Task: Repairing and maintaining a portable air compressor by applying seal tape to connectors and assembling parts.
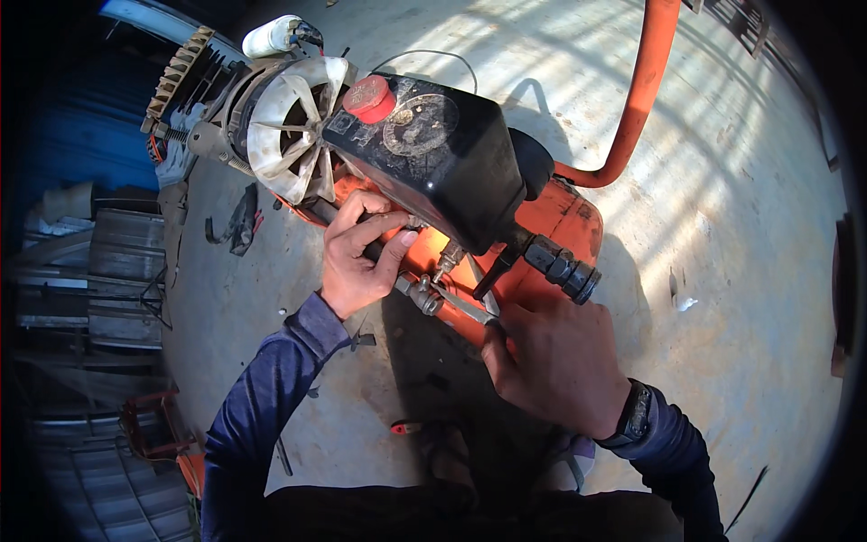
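An orange compressor tank (564, 248) carries a black switch box (424, 167) with a red knob (368, 98). My left hand (357, 257) is under the box's left side, fingers curled and pinched at a small fitting largely hidden by them. My right hand (560, 361), lower right, grips a flat metal tool (474, 307), which looks like a wrench; its tip reaches a small brass fitting (448, 260) below the box. A metal valve fitting (424, 298) sits between my hands, and a black coupling (560, 266) juts out above my right hand.
A white plastic fan (275, 158) and motor parts sit at upper left. An orange tube handle (632, 108) rises at right. Loose dark items (242, 221) lie on the concrete floor (722, 343). Metal sheets (126, 271) line the left edge. A small red-tipped tool (404, 428) lies near my feet.
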A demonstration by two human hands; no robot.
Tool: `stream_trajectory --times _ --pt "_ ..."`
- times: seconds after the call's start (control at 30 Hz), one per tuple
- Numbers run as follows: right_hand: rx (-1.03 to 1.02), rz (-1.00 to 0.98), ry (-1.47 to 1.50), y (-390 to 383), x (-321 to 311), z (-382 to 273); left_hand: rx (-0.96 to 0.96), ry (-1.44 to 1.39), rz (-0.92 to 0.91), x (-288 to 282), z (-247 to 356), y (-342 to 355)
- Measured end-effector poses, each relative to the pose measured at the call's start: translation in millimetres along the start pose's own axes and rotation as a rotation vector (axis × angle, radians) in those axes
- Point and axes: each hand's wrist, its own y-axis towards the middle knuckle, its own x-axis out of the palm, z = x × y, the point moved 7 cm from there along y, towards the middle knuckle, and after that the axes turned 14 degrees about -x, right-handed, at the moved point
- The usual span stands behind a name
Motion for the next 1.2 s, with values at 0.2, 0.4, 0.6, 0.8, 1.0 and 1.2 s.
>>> stream_trajectory --times 0.2,0.4,0.6,0.8,1.0,1.2 --pt "-0.041 0.150 0.009 -3.7 2.8 -4.3 -0.015 0.007 -0.033 0.1 0.1 0.9" --pt "-0.032 0.034 -0.083 -4.7 8.3 -7.3 0.003 -0.002 -0.035 2.5 1.2 3.0" --pt "0.022 0.058 -0.149 -6.7 3.2 -15.6 -0.008 -0.011 -0.051 -0.7 5.8 1.7" --pt "-0.055 0.062 -0.164 -4.5 12.0 -18.3 -0.039 -0.052 -0.080 1.6 3.3 1.8" --pt "-0.027 -0.010 -0.241 -8.6 22.4 -16.6 -0.011 -0.044 -0.090 0.3 3.1 2.3" --pt "-0.100 0.138 -0.157 -5.7 12.7 -22.9 -0.016 -0.049 -0.089 2.1 2.9 4.1"
